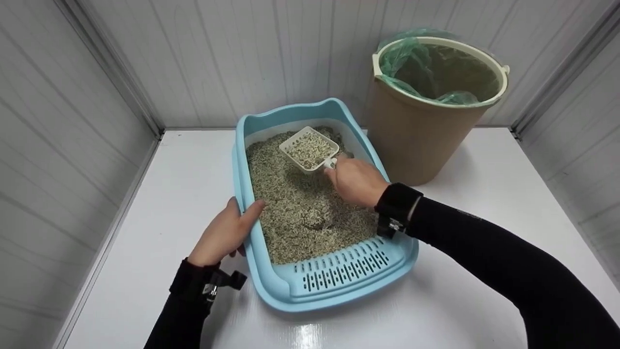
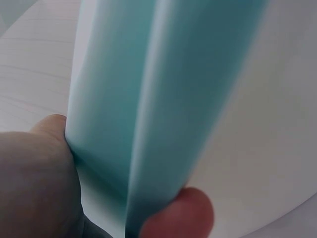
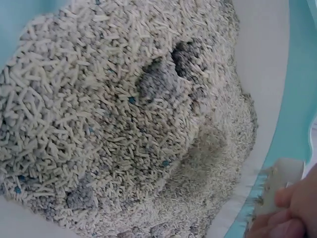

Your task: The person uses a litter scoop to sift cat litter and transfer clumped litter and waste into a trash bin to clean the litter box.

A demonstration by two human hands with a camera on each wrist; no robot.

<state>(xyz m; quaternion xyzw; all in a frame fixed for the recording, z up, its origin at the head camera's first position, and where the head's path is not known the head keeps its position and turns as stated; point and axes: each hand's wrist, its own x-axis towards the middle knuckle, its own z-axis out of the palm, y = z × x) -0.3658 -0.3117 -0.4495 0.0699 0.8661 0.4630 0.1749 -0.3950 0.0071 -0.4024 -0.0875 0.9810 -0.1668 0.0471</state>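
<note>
So the right hand [image 1: 358,182] has its fingers curled round the handle of a white scoop [image 1: 294,139], which sits over the far half of the blue litter tray [image 1: 264,276] with a load of pellets in it. Left hand [image 1: 225,232] grips the tray's left rim — thumb over the inner side, the other fingers outside. Pale, greyish litter [image 1: 290,228] covers most of the tray, right up to the slotted front step. Just beside it on the white table [image 1: 193,165] — a brown bin [image 1: 411,135] lined with a green bag [image 1: 407,53].
</note>
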